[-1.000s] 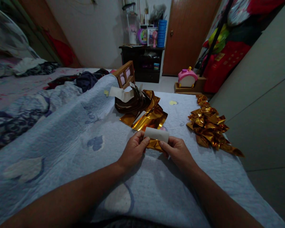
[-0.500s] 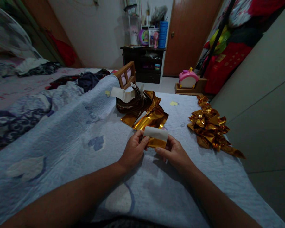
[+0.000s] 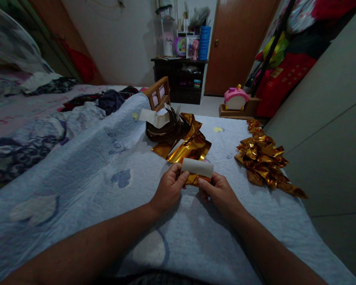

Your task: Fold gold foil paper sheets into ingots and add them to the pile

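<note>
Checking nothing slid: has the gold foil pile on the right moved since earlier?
No, the foil pile shows no visible shift either way against the yellow bedding print.

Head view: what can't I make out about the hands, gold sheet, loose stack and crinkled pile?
All in the head view:
Gold sheet: underside, facing away from the camera.
Left hand and right hand: some fingertips, behind the sheet or the hands.
Loose stack: lower sheets, covered by upper ones.
Crinkled pile: piece count, as pieces overlap.

On the quilt [image 3: 91, 178] — sheet stack [image 3: 169, 130] left, foil heap [image 3: 261, 160] right.
</note>
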A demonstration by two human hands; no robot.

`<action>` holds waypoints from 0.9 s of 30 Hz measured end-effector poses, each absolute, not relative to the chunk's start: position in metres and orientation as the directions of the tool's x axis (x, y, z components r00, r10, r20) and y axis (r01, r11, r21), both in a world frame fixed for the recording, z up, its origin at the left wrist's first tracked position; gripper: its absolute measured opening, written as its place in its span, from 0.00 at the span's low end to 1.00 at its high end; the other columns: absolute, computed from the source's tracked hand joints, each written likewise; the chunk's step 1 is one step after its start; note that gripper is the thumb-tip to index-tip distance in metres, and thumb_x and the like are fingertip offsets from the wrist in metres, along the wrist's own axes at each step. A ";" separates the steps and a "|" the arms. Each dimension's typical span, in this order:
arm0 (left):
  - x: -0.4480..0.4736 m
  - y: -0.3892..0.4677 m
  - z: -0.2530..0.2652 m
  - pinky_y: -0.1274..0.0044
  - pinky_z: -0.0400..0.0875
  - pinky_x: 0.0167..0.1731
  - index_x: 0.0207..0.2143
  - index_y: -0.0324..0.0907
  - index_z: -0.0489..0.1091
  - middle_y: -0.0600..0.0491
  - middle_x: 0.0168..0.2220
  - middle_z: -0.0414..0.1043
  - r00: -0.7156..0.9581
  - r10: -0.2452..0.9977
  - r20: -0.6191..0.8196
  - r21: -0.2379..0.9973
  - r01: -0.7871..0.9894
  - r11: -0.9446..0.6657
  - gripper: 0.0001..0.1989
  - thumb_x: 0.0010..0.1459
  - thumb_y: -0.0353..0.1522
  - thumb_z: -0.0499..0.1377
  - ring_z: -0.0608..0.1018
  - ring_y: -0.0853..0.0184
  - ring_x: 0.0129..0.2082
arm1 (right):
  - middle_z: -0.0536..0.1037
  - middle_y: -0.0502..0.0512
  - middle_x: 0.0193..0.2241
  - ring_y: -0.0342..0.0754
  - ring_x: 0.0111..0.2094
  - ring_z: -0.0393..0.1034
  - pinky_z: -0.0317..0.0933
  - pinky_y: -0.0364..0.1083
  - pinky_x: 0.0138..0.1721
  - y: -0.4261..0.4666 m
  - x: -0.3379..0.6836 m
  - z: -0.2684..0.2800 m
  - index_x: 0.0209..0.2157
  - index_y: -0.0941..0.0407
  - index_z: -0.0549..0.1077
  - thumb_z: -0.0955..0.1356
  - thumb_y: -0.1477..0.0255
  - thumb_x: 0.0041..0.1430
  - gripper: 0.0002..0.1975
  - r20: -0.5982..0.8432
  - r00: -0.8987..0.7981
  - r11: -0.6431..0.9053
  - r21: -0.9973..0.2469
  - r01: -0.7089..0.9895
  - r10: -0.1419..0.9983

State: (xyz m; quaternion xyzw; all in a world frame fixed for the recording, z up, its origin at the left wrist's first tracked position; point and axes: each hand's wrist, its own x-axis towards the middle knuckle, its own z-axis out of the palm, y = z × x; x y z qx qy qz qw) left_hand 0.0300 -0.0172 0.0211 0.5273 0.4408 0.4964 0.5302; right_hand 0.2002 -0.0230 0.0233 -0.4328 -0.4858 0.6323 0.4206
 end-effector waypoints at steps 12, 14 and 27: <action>0.028 -0.017 0.021 0.78 0.66 0.31 0.46 0.41 0.71 0.53 0.37 0.73 0.204 0.978 -0.042 0.984 -0.163 0.076 0.17 0.57 0.38 0.66 0.72 0.69 0.32 | 0.68 0.45 0.19 0.40 0.19 0.59 0.55 0.42 0.21 -0.021 0.203 0.022 0.39 0.58 0.75 0.72 0.61 0.56 0.15 -0.121 -0.238 -0.137 -0.989 -0.055 0.964; 0.027 -0.017 0.021 0.78 0.66 0.31 0.47 0.41 0.72 0.53 0.36 0.74 0.243 0.968 -0.062 0.983 -0.154 0.101 0.20 0.54 0.38 0.69 0.73 0.69 0.32 | 0.68 0.46 0.20 0.41 0.20 0.59 0.54 0.42 0.21 -0.021 0.203 0.024 0.38 0.58 0.75 0.72 0.61 0.56 0.15 -0.127 -0.233 -0.141 -0.989 -0.042 0.964; 0.027 -0.016 0.021 0.77 0.67 0.34 0.42 0.38 0.77 0.52 0.34 0.75 0.255 0.964 -0.082 0.986 -0.120 0.115 0.14 0.53 0.34 0.68 0.73 0.69 0.31 | 0.65 0.45 0.19 0.41 0.19 0.55 0.50 0.42 0.20 -0.023 0.203 0.028 0.37 0.58 0.77 0.71 0.62 0.55 0.15 -0.148 -0.242 -0.153 -0.988 -0.002 0.959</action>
